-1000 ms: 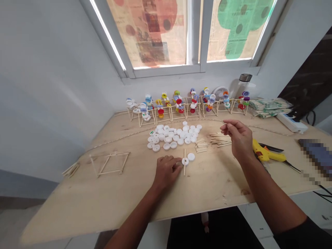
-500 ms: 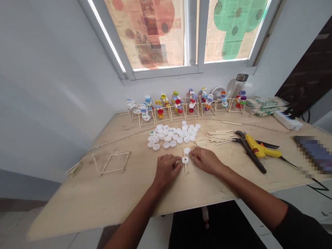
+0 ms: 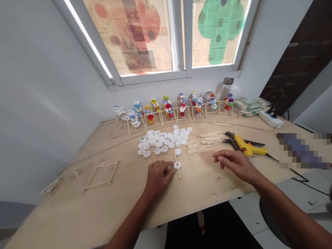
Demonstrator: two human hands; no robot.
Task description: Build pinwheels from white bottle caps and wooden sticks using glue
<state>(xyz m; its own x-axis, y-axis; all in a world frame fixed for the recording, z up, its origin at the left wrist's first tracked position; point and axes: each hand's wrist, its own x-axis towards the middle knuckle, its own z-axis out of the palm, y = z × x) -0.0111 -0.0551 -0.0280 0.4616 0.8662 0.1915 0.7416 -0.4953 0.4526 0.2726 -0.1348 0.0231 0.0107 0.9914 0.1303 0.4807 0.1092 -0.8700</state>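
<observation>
My left hand [image 3: 157,176] rests on the plywood table [image 3: 207,193], fingers curled, its fingertips touching a white bottle cap [image 3: 177,165] that sits on a short wooden stick [image 3: 177,162]. My right hand [image 3: 234,164] hovers low over the board to the right, fingers apart and holding nothing. A second lone cap [image 3: 177,151] lies just beyond the stick. Behind it spreads a pile of white caps [image 3: 162,140]. A small bundle of short sticks [image 3: 192,147] and a longer bundle of sticks [image 3: 211,137] lie to the right of the pile.
A yellow glue gun [image 3: 247,148] and dark pliers [image 3: 230,138] lie right of the sticks. A row of stick frames with coloured caps [image 3: 171,109] lines the wall under the window. A square stick frame [image 3: 100,174] lies at the left. A power strip [image 3: 271,120] sits at the far right.
My right hand came down from the stick bundle to the cap and stick, then drew away to the right and opened. The left hand has stayed by the cap. The camera swung right.
</observation>
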